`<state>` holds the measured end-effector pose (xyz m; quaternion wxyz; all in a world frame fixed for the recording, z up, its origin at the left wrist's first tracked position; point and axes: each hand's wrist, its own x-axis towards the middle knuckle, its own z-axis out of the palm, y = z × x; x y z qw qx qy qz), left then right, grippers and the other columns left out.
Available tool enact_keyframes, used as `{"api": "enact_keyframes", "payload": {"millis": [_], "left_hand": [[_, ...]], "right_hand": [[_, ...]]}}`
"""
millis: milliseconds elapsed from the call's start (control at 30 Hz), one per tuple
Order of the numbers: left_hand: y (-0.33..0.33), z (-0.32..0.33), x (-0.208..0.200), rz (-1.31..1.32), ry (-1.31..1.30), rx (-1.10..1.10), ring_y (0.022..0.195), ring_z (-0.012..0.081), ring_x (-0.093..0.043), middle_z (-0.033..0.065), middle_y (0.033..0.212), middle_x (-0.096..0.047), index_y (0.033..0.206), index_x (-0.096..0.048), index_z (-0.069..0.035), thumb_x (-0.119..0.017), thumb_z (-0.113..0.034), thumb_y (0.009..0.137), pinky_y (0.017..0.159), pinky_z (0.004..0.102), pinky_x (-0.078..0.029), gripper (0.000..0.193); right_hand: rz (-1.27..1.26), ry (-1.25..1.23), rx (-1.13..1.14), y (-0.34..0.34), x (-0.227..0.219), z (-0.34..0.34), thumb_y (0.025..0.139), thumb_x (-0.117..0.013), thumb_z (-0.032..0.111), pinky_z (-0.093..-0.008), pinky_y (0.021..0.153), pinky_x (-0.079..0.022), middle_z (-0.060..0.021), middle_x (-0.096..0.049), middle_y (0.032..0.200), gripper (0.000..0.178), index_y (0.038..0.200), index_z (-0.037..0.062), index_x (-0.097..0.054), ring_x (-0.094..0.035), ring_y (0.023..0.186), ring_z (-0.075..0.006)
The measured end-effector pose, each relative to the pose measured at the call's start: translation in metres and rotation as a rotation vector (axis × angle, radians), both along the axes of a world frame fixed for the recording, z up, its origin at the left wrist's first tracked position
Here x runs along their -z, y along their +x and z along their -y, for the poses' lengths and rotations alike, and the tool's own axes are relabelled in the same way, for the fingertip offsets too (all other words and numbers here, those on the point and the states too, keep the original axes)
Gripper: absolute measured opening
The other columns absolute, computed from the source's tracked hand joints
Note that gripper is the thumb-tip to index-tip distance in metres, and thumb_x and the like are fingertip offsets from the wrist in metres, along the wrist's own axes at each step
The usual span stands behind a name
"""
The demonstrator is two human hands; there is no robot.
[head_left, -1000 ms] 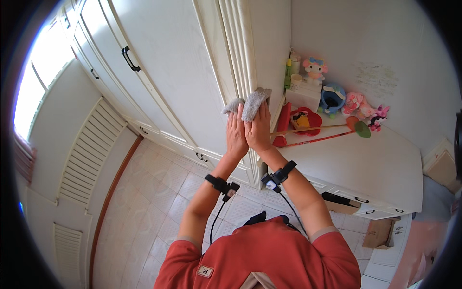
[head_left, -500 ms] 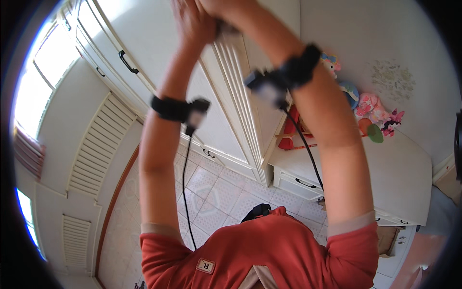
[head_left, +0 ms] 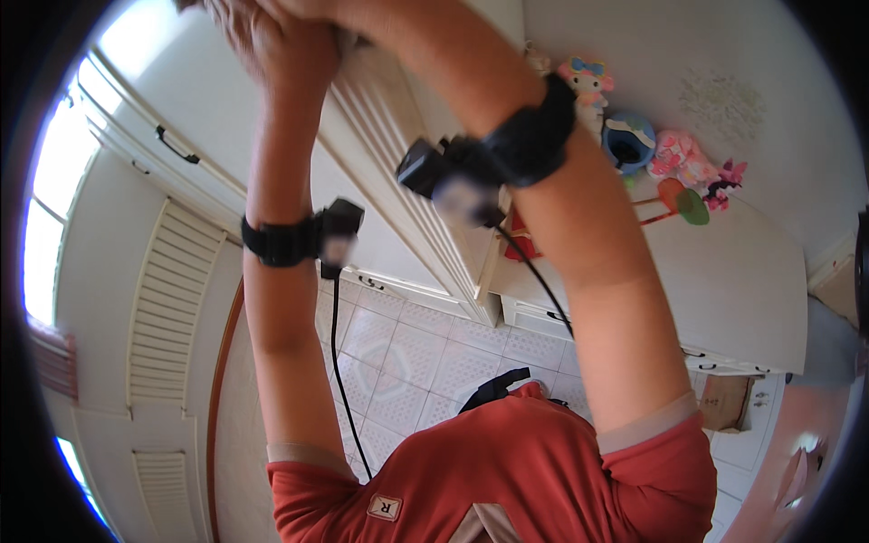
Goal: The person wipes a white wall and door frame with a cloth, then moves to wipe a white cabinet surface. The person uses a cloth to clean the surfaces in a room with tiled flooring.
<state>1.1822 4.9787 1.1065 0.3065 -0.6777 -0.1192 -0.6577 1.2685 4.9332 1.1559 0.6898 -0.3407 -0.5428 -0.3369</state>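
Both my arms reach up to the top edge of the picture, in front of a tall white wardrobe (head_left: 398, 181). My left hand (head_left: 285, 45) is up against the wardrobe's upper front, its fingers bent and close together. A small brownish bit (head_left: 187, 4) shows beyond those fingers, too little of it to name. My right hand (head_left: 312, 7) lies over or right beside the left one, mostly cut off by the top edge. Its fingers and anything in them are hidden. Each forearm wears a black strap with a small device (head_left: 339, 226) and a cable.
A low white cabinet (head_left: 724, 281) stands to the right, with plush toys (head_left: 683, 158), a blue round container (head_left: 628, 140) and a red item (head_left: 520, 240) on it. A cardboard box (head_left: 727, 403) is by its lower end. Tiled floor (head_left: 398, 362) lies below; bright windows (head_left: 45, 217) are at left.
My hands and forearms have shifted to the left along the wardrobe front. The view has turned a little too, so the wardrobe and toys sit differently in the picture.
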Motion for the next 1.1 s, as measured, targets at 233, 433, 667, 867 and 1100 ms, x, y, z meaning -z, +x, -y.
{"api": "enact_keyframes", "payload": {"millis": [233,433,667,867,1100], "left_hand": [[0.005,0.031,0.078,-0.04,-0.137,0.167,0.142,0.0497,-0.023,0.0286,0.157,-0.019,0.148,-0.032,0.002,-0.06,-0.032,0.094,0.116,0.0584,-0.019,0.07],[0.0,0.032,0.173,-0.044,-0.225,-0.081,0.143,0.0482,-0.023,0.0293,0.156,-0.02,0.152,-0.024,-0.003,-0.058,-0.035,0.097,0.116,0.0591,-0.02,0.072],[-0.02,0.031,0.309,-0.205,-0.398,-0.143,0.139,0.0517,-0.026,0.0296,0.154,-0.024,0.15,-0.019,0.008,-0.056,-0.033,0.096,0.113,0.0632,-0.018,0.077],[-0.043,0.055,0.422,-0.419,-0.624,-0.013,0.124,0.0558,-0.038,0.0343,0.142,-0.037,0.148,-0.019,0.011,-0.051,-0.028,0.094,0.105,0.0659,-0.025,0.074],[-0.057,0.054,0.408,-0.506,-0.706,0.018,0.144,0.0549,-0.014,0.0321,0.156,-0.017,0.151,-0.027,0.004,-0.048,-0.027,0.092,0.115,0.0656,-0.012,0.07]], "right_hand": [[-0.019,-0.211,0.023,-0.008,0.103,0.007,0.099,-0.044,0.031,-0.0491,0.122,-0.016,-0.0319,-0.022,0.155,0.07,0.147,-0.0138,-0.022,-0.021,0.145,-0.0434],[0.003,-0.303,-0.196,0.002,0.177,0.029,0.085,-0.055,0.019,-0.0567,0.116,-0.02,-0.0389,-0.022,0.149,0.066,0.138,-0.015,-0.035,-0.025,0.138,-0.0552],[-0.083,-0.489,-0.212,-0.005,0.283,0.058,0.091,-0.054,0.021,-0.0569,0.117,-0.018,-0.0381,-0.018,0.152,0.065,0.143,-0.0103,-0.031,-0.019,0.14,-0.0565],[-0.165,-0.703,-0.117,-0.011,0.396,0.083,0.092,-0.055,0.018,-0.0553,0.115,-0.024,-0.0391,-0.025,0.148,0.061,0.141,-0.0106,-0.034,-0.028,0.135,-0.0562],[-0.047,-0.639,0.019,-0.019,0.385,0.071,0.092,-0.056,0.026,-0.0611,0.114,-0.022,-0.0438,-0.026,0.143,0.068,0.138,-0.0186,-0.03,-0.027,0.132,-0.0611]]}}
